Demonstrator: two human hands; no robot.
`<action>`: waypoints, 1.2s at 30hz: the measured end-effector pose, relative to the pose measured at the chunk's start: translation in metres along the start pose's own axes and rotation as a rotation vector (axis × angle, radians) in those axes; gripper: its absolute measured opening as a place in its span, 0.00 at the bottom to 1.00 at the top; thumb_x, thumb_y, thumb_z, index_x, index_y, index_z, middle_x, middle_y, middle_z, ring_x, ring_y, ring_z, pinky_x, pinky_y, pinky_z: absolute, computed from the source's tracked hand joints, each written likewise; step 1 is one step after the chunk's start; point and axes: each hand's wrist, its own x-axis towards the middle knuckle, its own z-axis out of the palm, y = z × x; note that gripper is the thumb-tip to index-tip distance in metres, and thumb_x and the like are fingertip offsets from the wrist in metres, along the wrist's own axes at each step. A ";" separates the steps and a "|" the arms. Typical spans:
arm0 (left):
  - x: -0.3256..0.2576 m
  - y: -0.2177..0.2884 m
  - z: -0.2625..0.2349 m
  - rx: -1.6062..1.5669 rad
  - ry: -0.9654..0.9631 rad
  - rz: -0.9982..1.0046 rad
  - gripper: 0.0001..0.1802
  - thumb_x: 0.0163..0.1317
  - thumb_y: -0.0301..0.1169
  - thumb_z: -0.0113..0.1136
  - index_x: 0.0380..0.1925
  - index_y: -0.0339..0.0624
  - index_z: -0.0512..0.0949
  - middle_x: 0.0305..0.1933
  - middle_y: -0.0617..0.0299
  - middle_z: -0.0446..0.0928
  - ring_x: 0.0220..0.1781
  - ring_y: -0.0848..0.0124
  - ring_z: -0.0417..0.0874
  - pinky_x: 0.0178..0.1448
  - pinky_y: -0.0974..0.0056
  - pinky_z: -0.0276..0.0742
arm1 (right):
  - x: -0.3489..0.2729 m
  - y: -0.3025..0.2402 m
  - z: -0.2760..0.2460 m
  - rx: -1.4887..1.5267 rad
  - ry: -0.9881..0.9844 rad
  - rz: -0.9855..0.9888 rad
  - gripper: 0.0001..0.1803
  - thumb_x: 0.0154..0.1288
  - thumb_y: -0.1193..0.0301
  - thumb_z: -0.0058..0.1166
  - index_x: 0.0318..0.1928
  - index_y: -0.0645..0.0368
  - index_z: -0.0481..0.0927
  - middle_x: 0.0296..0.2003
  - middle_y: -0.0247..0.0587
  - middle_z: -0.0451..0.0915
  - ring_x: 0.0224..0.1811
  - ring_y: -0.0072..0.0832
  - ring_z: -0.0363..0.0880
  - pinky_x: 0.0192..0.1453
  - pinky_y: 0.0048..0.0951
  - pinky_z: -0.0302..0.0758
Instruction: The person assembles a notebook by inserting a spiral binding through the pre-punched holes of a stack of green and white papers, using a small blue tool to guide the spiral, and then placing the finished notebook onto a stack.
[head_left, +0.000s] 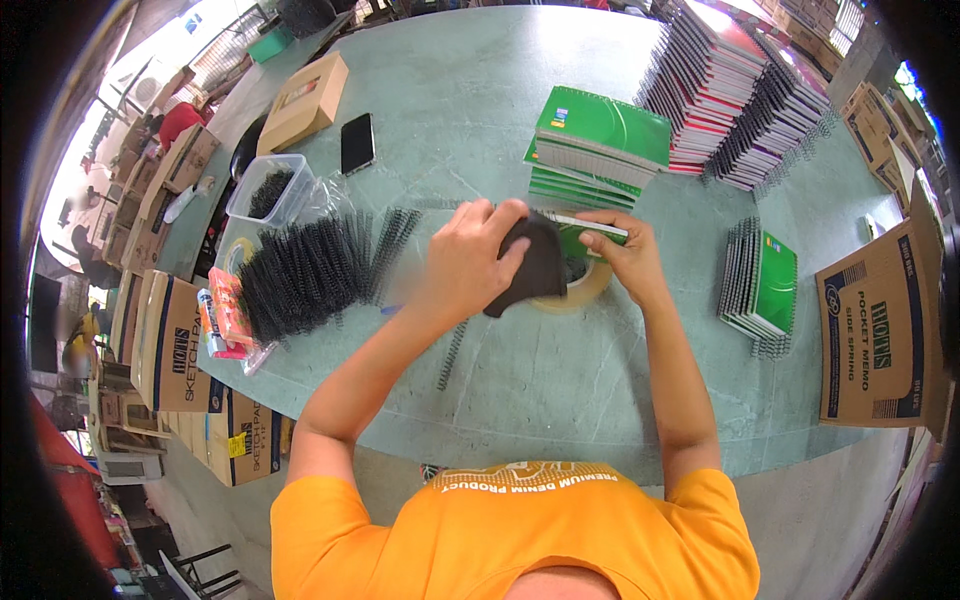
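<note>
- While the right hand [630, 258] pinches one end of a green notebook [572, 241], with the thumb on its upper face, the left hand [468, 258] is curled at the other end, against a dark piece [535, 268]; I cannot tell whether it grips this piece or only touches it.
- The notebook is between the hands, above the counter [580, 400], close to a roll of tape [599, 286] and on the near side of a stack of green notebooks [600, 150].
- For good handling, I think the right hand should hold the sheets even and not bend the cover.
- The left fingers should probably work gently, with little force.
- A loose black coil [452, 357] lies near the left forearm; it is better not to press it with the arm.
</note>
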 end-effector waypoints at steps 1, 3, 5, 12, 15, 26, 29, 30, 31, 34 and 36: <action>0.000 -0.002 -0.002 -0.078 0.050 0.001 0.18 0.50 0.22 0.61 0.43 0.45 0.75 0.31 0.55 0.72 0.39 0.58 0.75 0.43 0.59 0.72 | 0.000 0.000 0.000 0.016 0.009 -0.011 0.13 0.56 0.74 0.62 0.43 0.62 0.82 0.38 0.33 0.81 0.38 0.18 0.76 0.43 0.20 0.73; 0.010 -0.003 -0.010 -0.127 0.246 0.010 0.18 0.50 0.22 0.60 0.43 0.46 0.75 0.33 0.56 0.71 0.38 0.59 0.75 0.43 0.59 0.73 | -0.002 0.001 0.002 -0.024 0.017 -0.023 0.12 0.56 0.75 0.61 0.43 0.61 0.82 0.39 0.34 0.82 0.40 0.19 0.76 0.46 0.23 0.73; 0.006 0.003 -0.003 -0.135 0.130 -0.027 0.17 0.50 0.22 0.60 0.42 0.46 0.75 0.34 0.55 0.71 0.37 0.58 0.75 0.43 0.59 0.73 | -0.003 0.001 0.004 -0.006 0.035 0.003 0.12 0.56 0.76 0.60 0.43 0.61 0.82 0.39 0.34 0.83 0.40 0.19 0.76 0.47 0.24 0.73; -0.030 0.012 0.008 -0.325 -0.458 0.045 0.19 0.48 0.27 0.64 0.43 0.47 0.76 0.35 0.50 0.70 0.39 0.52 0.74 0.46 0.56 0.72 | -0.005 -0.012 0.005 -0.407 0.119 -0.173 0.16 0.51 0.80 0.59 0.44 0.58 0.80 0.37 0.36 0.81 0.40 0.29 0.77 0.43 0.30 0.74; -0.033 0.011 0.022 -0.173 -0.230 0.148 0.19 0.49 0.34 0.66 0.43 0.46 0.77 0.41 0.49 0.72 0.41 0.53 0.75 0.49 0.55 0.70 | -0.006 -0.035 0.018 -0.825 0.142 -0.320 0.21 0.46 0.82 0.58 0.45 0.54 0.79 0.38 0.37 0.78 0.45 0.37 0.75 0.46 0.36 0.72; 0.025 -0.036 0.013 -0.171 -0.332 0.242 0.11 0.51 0.31 0.63 0.33 0.42 0.75 0.32 0.55 0.74 0.39 0.57 0.75 0.44 0.56 0.69 | -0.007 -0.021 0.046 -0.912 0.244 -0.370 0.12 0.50 0.72 0.60 0.38 0.49 0.80 0.34 0.30 0.77 0.44 0.33 0.72 0.49 0.38 0.64; 0.017 -0.019 0.000 0.043 -0.052 0.327 0.13 0.49 0.33 0.65 0.31 0.42 0.73 0.31 0.55 0.73 0.36 0.56 0.76 0.40 0.55 0.70 | -0.003 -0.017 0.048 -0.911 0.296 -0.404 0.09 0.52 0.68 0.60 0.36 0.49 0.81 0.32 0.29 0.78 0.42 0.33 0.72 0.50 0.38 0.62; 0.009 -0.019 -0.006 0.038 -0.132 0.311 0.14 0.48 0.33 0.66 0.31 0.42 0.72 0.32 0.54 0.72 0.37 0.56 0.75 0.40 0.55 0.70 | -0.004 -0.016 0.047 -0.942 0.311 -0.415 0.08 0.53 0.67 0.60 0.36 0.49 0.81 0.32 0.29 0.78 0.42 0.32 0.72 0.50 0.39 0.62; -0.002 -0.023 -0.016 0.031 -0.213 0.295 0.16 0.47 0.33 0.67 0.31 0.42 0.71 0.33 0.54 0.72 0.38 0.55 0.75 0.40 0.55 0.70 | -0.004 -0.015 0.046 -0.973 0.328 -0.424 0.08 0.54 0.66 0.60 0.36 0.49 0.81 0.32 0.29 0.78 0.41 0.32 0.72 0.50 0.39 0.61; -0.053 -0.061 -0.038 0.149 -0.690 0.094 0.28 0.40 0.36 0.72 0.41 0.42 0.71 0.42 0.53 0.70 0.45 0.54 0.73 0.44 0.55 0.70 | -0.003 -0.017 0.049 -0.984 0.321 -0.399 0.09 0.53 0.65 0.61 0.37 0.50 0.82 0.31 0.30 0.78 0.39 0.32 0.72 0.49 0.38 0.61; -0.090 -0.090 -0.046 0.267 -0.818 0.007 0.36 0.40 0.36 0.72 0.51 0.43 0.67 0.45 0.52 0.69 0.46 0.51 0.72 0.48 0.52 0.70 | -0.004 -0.022 0.054 -0.962 0.300 -0.393 0.09 0.54 0.64 0.60 0.37 0.50 0.82 0.31 0.30 0.79 0.39 0.32 0.73 0.48 0.37 0.61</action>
